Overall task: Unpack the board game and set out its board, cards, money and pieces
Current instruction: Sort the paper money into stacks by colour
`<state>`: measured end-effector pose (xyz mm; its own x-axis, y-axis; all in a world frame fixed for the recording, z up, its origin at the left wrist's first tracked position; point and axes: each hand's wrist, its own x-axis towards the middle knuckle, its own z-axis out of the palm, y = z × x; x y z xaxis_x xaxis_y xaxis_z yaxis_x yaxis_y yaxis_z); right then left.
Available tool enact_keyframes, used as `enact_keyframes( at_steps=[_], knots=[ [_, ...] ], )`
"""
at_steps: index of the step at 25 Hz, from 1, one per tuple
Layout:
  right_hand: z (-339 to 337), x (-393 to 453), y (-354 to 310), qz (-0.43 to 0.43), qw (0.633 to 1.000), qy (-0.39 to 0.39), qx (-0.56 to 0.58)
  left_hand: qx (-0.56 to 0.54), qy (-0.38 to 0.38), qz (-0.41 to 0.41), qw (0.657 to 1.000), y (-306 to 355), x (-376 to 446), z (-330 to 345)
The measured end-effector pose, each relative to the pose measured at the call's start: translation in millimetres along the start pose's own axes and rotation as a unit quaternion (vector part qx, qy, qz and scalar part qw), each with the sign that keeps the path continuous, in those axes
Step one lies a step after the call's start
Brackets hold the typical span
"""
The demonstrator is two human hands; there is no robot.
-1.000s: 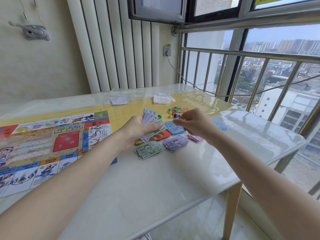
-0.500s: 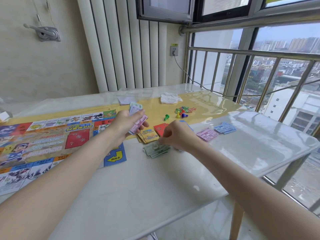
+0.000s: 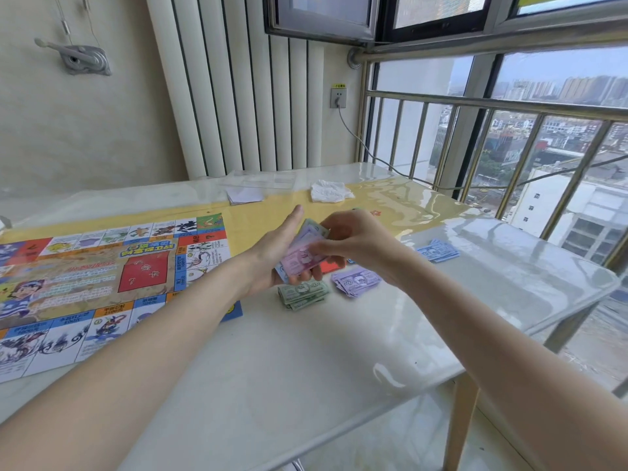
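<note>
Your forearms run in from both lower corners and meet at frame centre. Your left hand is cupped, thumb raised; your right hand pinches with curled fingers.

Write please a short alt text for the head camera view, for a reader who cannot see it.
Two bare hands sort play money over a glossy table: the left hand holds a fan of notes and the right hand pinches one of them. Green, purple and blue note piles lie nearby, and the game board lies open at left.
</note>
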<state>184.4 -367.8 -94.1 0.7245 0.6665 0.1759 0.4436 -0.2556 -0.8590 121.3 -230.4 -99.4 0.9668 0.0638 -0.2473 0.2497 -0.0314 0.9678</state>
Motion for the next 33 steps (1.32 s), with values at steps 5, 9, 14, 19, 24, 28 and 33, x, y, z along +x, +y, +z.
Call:
enact_keyframes(
  at_steps=[5, 9, 14, 19, 24, 28, 33],
  knots=[
    [-25, -2, 3, 0.012, 0.999, -0.004, -0.040, -0.106, -0.128, -0.015, 0.986, -1, 5, -2],
    [-50, -8, 10, 0.052, 0.998, 0.039, 0.009, -0.133, -0.093, 0.005, 0.987, 3, 14, 12],
    [-73, -12, 32, 0.100, 0.982, 0.153, 0.044, -0.111, -0.019, 0.031, 0.993, 7, 26, 35],
    [-92, -12, 58, 0.141, 0.969, 0.157, -0.125, -0.058, -0.002, 0.040, 0.998, 8, 33, 42],
    [-81, -12, 75, 0.082, 0.915, 0.102, -0.382, -0.015, 0.009, 0.044, 0.999, 7, 37, 51],
    [-83, -11, 69, 0.061, 0.921, 0.183, -0.337, -0.011, 0.030, 0.056, 0.998, 6, 39, 53],
    [-76, -15, 40, 0.083, 0.994, 0.073, -0.016, 0.002, 0.055, 0.067, 0.996, 4, 45, 59]
  ],
)
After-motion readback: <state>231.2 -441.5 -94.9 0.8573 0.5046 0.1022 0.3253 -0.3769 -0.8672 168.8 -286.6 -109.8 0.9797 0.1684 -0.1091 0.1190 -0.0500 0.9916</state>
